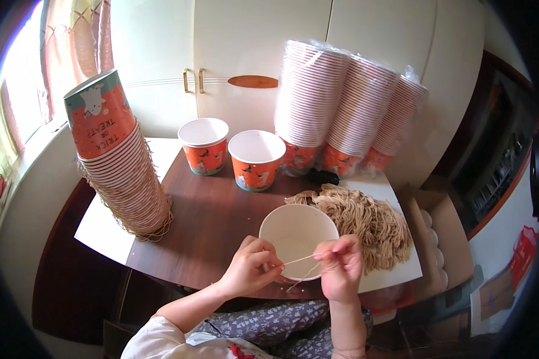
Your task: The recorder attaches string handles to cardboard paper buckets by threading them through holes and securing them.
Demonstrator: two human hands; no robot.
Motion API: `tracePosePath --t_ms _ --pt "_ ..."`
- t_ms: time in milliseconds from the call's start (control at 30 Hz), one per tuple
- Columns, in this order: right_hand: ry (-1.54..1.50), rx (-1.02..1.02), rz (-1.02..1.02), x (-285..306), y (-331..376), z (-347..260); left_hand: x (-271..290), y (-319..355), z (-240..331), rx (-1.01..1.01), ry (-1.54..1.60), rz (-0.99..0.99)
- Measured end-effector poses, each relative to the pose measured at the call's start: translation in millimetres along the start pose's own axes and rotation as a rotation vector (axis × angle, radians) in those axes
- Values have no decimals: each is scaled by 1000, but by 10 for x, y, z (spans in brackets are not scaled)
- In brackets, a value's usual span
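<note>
A piece of thin tan string (pixel 299 259) is stretched between my hands. My left hand (pixel 250 267) pinches one end near the near rim of a white-lined paper bucket (pixel 298 224). Opposite it, my right hand (pixel 342 270) is closed on the other end, with a loose tail hanging below. The bucket stands upright at the table's front edge, and its outer side is mostly hidden by my hands. Just right of it lies a big heap of tan string bundles (pixel 365 224).
Two orange printed buckets (pixel 203 146) stand farther back. A tall, leaning stack of nested buckets (pixel 123 185), with string hanging round it, rises at left. Plastic-wrapped bucket stacks (pixel 311 96) stand at the back right. A cardboard box (pixel 452 239) sits beyond the table's right edge.
</note>
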State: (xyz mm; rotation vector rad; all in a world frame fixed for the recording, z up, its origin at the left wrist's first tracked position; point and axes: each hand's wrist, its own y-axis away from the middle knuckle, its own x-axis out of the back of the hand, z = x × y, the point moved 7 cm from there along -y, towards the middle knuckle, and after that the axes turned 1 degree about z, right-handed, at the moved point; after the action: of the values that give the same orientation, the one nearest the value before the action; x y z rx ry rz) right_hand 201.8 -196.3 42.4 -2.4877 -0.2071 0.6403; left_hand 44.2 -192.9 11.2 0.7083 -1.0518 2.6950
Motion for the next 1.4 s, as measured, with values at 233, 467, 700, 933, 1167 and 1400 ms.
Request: tracePosePath --t_ms 233,467,700,933,1167,1400 --pt "-117 89 103 184 -120 -204 -24 57 -175 -4 154 -79" --pt "-112 76 79 194 -139 -207 -71 29 -219 45 199 -200" --pt "-128 31 34 126 -113 -199 -2 -103 -105 -24 223 -297" --pt "-119 17 37 133 -112 -191 -36 -250 -12 -215 140 -450" --pt "-117 53 71 183 -119 -211 -128 -277 -18 -295 109 -533" --pt "-135 128 31 139 -81 -340 -147 -268 -43 -278 155 -550"
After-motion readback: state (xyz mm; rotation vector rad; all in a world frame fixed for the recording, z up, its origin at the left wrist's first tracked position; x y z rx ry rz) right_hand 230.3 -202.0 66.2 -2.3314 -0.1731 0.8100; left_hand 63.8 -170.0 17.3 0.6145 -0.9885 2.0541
